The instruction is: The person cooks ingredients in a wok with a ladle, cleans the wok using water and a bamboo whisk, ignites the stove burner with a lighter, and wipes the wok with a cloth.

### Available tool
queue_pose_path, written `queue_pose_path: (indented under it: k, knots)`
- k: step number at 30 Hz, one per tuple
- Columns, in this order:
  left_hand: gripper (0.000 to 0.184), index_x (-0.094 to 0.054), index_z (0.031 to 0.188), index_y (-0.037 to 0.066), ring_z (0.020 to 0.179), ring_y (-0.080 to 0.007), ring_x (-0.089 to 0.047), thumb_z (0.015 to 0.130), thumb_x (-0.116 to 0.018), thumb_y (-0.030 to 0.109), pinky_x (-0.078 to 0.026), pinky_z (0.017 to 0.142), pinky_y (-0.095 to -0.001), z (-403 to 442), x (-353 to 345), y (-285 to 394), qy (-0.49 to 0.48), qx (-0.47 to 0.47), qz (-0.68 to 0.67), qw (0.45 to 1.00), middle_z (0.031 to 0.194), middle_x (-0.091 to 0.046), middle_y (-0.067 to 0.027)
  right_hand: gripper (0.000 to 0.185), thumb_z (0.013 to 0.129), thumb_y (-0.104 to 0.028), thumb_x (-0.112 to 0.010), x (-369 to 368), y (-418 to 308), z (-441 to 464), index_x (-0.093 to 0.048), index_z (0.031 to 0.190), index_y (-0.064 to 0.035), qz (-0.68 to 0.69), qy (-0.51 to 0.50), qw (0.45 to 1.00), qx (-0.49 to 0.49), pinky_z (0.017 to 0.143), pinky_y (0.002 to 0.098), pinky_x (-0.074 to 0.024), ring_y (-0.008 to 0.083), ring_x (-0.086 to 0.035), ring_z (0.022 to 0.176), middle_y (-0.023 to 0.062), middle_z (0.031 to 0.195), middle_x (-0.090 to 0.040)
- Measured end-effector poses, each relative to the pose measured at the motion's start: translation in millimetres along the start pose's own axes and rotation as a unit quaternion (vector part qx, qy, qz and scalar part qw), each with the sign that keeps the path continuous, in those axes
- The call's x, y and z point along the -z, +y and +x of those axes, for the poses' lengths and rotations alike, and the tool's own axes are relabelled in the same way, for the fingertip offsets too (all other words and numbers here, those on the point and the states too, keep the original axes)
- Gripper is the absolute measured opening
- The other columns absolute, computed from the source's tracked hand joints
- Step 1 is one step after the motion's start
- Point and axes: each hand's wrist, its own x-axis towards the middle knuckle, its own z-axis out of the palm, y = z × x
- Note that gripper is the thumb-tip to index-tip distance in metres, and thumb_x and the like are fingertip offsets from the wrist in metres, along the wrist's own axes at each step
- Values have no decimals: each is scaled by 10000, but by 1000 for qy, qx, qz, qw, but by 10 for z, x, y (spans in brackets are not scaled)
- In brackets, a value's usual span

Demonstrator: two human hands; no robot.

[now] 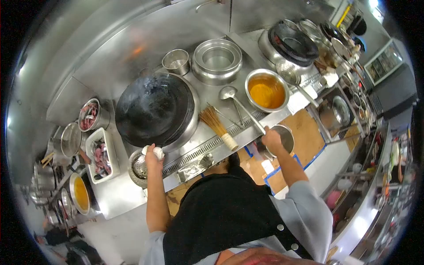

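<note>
My right hand (272, 140) is closed round the end of a long-handled ladle (228, 92), whose bowl hangs over the steel worktop beside a bowl of orange-yellow oil (266, 91). A folded white cloth (153, 152) is gripped in my left hand (154, 160), at the near rim of a large black wok (152, 110). Whether the cloth is pressed against the wok's rim cannot be made out. Smoke or steam rises from the wok, which looks bare inside. Close under my left hand is a perforated strainer (139, 168). A bamboo wok brush (217, 126) lies between the wok and the ladle.
Left of the wok stand a white tub of dark and pink pieces (102, 157) and a steel pot of reddish pieces (93, 115). Behind are a small steel pot (176, 62) and a wide round pot (217, 62). A second wok station (289, 44) sits further right.
</note>
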Motion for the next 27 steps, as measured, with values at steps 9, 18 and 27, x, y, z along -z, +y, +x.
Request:
queue_pose_path:
  k: [9, 18, 27]
  knots:
    - [82, -610, 920, 72, 661, -214, -637, 857, -661, 60, -517, 571, -356, 431, -13, -474, 50, -105, -79, 990, 794, -634, -61, 671, 908, -169, -722, 573, -744, 502, -455, 1496, 17, 364, 95, 905, 200, 1101, 419, -460, 405, -603, 1304, 293, 1344, -635]
    - [73, -637, 889, 49, 691, -184, -611, 846, -692, 70, -479, 628, -337, 113, -354, -609, 102, -139, -109, 979, 807, -625, -39, 210, 981, -244, -647, 830, -1794, 3193, -595, 1052, -54, 485, -209, 849, 11, 576, 350, -495, 198, -627, 645, 52, 791, -658]
    - [144, -682, 952, 20, 746, -167, -638, 834, -717, 93, -487, 682, -348, 50, -395, -541, 126, -186, -69, 972, 885, -687, -50, 110, 1035, -253, -585, 1331, -2027, 1988, -575, 1056, -146, 820, -348, 454, -29, 487, 268, -365, 96, -460, 532, -57, 698, -504]
